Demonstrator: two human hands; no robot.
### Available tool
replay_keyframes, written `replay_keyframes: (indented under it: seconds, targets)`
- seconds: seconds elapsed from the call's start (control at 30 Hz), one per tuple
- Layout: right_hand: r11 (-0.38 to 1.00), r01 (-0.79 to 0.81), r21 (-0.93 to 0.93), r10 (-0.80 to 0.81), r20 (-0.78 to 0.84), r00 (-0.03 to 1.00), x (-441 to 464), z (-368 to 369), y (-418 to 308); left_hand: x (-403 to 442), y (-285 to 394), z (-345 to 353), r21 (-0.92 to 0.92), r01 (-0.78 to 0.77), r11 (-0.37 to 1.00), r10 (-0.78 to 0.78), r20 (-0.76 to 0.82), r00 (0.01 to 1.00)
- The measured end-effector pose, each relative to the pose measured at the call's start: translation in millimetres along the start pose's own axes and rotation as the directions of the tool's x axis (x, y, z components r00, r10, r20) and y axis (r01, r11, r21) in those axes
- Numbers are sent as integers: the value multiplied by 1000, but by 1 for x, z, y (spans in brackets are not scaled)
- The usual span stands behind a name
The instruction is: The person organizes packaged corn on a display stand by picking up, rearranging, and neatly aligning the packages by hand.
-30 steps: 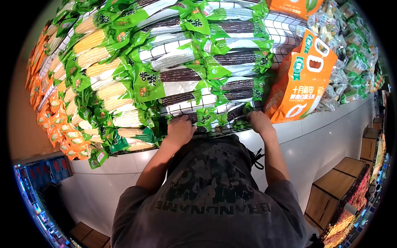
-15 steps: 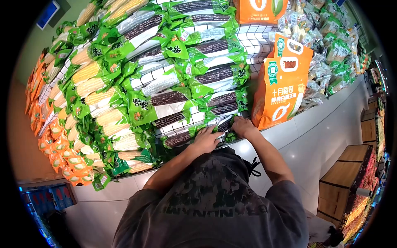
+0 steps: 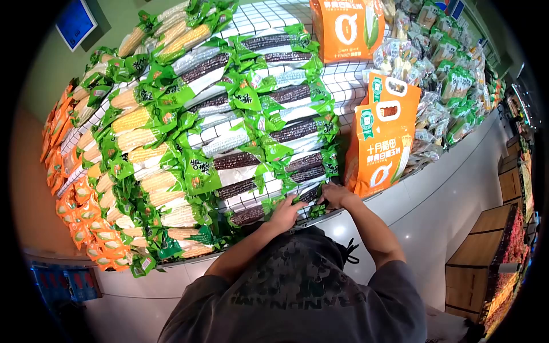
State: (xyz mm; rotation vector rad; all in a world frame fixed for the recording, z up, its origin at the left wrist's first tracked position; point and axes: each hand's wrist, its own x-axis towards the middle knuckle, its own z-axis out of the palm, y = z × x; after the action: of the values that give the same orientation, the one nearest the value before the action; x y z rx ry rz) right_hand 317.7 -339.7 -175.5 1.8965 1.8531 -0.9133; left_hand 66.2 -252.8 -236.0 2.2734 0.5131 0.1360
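Note:
At the front edge of the display, a vacuum pack of dark purple corn (image 3: 310,195) lies between my two hands. My left hand (image 3: 283,215) rests at its left end, fingers and thumb extended and apart, touching the packs there. My right hand (image 3: 338,196) is bent over the right end, its fingers curled down onto the wrapper; the fingertips are partly hidden. More dark corn packs (image 3: 306,163) with green ends are stacked just beyond. Another dark corn pack (image 3: 247,215) lies left of my left hand.
An orange carton bag (image 3: 382,151) stands close to my right hand, and another orange bag (image 3: 346,34) is farther back. Yellow and white corn packs (image 3: 154,154) fill the left. Bagged goods (image 3: 457,86) lie right. Wooden crates (image 3: 474,246) stand across the aisle.
The view has tilted up, so the display sits lower in the picture. My left hand has drawn its fingers slightly closer together; my right hand stays at the pack's right end.

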Motion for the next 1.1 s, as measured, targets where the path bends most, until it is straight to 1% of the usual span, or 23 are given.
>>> replay_keyframes:
  seconds: [0.07,0.1,0.13,0.17,0.23,0.3,0.37,0.4,0.43,0.5,0.53,0.57,0.63,0.67,0.7,0.77,0.8,0.83,0.9,0.97,1.03,1.1]
  targets:
    - [1000,-12,26,11,29,1000,1,-5,2,0,-1,1,-32,-22,999,21,-13,1000]
    - [998,-6,55,5,14,1000,1,-5,3,-1,-4,1,-41,-44,998,44,-22,999]
    - [999,17,45,-17,6,1000,1,-5,5,-1,-6,2,-51,-54,997,53,-10,999]
    - [999,40,36,-40,0,999,2,-6,7,-2,-8,3,-15,-51,999,51,-1,999]
    - [998,42,40,-41,-23,999,4,-3,9,-3,-6,1,-61,-48,997,48,1,999]
    - [998,44,42,-43,-39,998,4,0,10,-2,-6,2,-55,-49,997,48,-13,999]
    - [999,48,-7,-48,-58,997,6,4,9,-1,-9,5,-67,-63,996,62,-22,998]
    - [997,57,-56,-59,-39,997,-1,-3,2,-2,-8,5,-56,-61,997,59,-36,998]
    - [996,60,-65,-63,-40,997,0,-3,-1,-2,-10,6,-56,-60,997,57,-45,997]
    - [979,82,-185,-81,14,997,2,2,-6,0,-10,5,-64,-115,991,108,-102,989]
    - [982,104,-157,-109,-29,994,3,5,-7,0,-8,4,-94,-94,991,84,-110,990]
    - [980,110,-169,-116,-30,993,4,7,-7,-1,-6,2,-91,-92,992,80,-123,989]
    - [980,124,-155,-127,-9,992,8,6,-5,-2,-6,1,-159,-53,986,40,-86,996]
    - [982,129,-141,-131,-3,991,11,8,-4,-3,-7,3,-119,-66,991,51,-125,991]
    - [982,166,-88,-168,-7,986,7,5,-5,-3,-8,2,-179,-64,982,41,-133,990]
    - [965,234,-116,-235,8,972,13,10,3,-5,-4,-7,-271,46,961,-66,-65,996]
    - [960,243,-138,-242,25,970,14,9,2,-3,-18,6,-244,-82,966,42,-165,985]
    - [960,243,-138,-241,31,970,11,6,0,-4,-22,8,-233,-143,962,96,-202,975]
    - [954,254,-158,-253,25,967,11,6,-2,-4,-20,7,-257,-34,966,9,-98,995]
    - [962,244,-125,-243,21,970,5,-1,-11,-2,-22,11,-310,-13,951,-19,-100,995]
    - [954,272,-125,-270,34,962,1,-6,-15,-1,-20,12,-215,-27,976,-4,-143,990]
    - [940,340,-16,-340,2,940,-3,-11,-23,-3,-20,11,-181,-180,967,124,-279,952]
